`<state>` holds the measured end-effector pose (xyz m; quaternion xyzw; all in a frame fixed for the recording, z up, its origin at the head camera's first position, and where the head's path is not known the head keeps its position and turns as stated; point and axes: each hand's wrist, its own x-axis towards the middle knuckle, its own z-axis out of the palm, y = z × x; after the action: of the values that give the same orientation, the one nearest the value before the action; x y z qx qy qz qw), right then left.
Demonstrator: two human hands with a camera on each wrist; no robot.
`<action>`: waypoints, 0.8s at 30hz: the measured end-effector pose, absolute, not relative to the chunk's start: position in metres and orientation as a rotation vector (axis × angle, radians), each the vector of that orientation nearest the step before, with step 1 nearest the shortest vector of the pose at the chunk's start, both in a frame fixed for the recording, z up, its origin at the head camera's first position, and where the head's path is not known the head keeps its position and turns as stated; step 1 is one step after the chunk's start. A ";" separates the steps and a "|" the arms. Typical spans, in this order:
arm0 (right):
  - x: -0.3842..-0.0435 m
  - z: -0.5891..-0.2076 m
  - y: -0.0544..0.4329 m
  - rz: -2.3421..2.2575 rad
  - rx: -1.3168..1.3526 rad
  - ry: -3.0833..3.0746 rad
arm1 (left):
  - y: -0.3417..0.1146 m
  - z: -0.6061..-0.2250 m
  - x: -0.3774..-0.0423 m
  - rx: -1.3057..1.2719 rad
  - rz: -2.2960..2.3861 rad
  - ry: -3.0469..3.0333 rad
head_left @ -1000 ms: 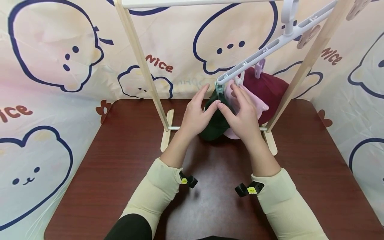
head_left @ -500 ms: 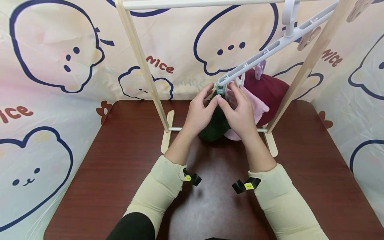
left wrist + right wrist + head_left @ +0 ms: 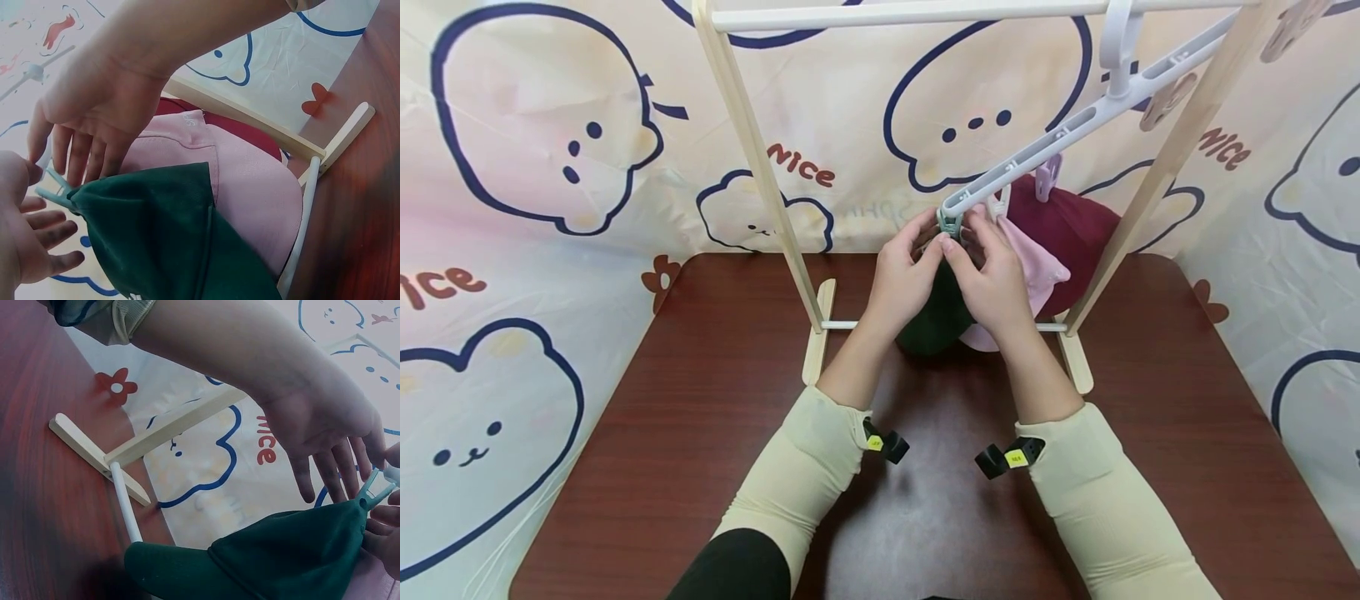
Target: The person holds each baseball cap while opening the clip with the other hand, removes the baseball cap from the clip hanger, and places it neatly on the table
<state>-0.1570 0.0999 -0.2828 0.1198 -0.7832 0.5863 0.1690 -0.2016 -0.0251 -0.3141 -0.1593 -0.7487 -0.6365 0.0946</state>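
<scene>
A dark green cap [image 3: 934, 323] hangs from a green clip [image 3: 951, 223] at the low end of a white clip hanger [image 3: 1045, 146]. My left hand [image 3: 897, 279] and right hand [image 3: 996, 287] stand on either side of this clip, thumbs close together in front of it. In the left wrist view, the cap's fabric [image 3: 150, 225] is bunched in the clip, and the right hand's fingers extend fairly straight beside it. The right wrist view has my left hand's fingers [image 3: 328, 475] likewise extended. Whether any fingertip touches the clip is unclear.
A pink cap [image 3: 1033, 262] and a maroon cap [image 3: 1078, 233], the latter under a purple clip [image 3: 1047, 177], hang farther along the tilted hanger. Its hook sits on the wooden rack's top bar [image 3: 910, 14]. The rack stands on a brown table [image 3: 715, 367] before a printed cloth.
Both hands have drawn closer together around the green clip, their fingers bending inward slightly. The caps and hanger look nearly unchanged; the head view has shifted a little.
</scene>
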 end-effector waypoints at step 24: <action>-0.164 -0.296 0.113 1.670 0.496 -2.227 | -0.031 -0.311 -0.179 -0.440 -1.742 -2.158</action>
<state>-0.1637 0.1129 -0.2957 0.1734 -0.7780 0.5832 0.1565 -0.1793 -0.0314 -0.3113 -0.1545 -0.7577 -0.6118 0.1662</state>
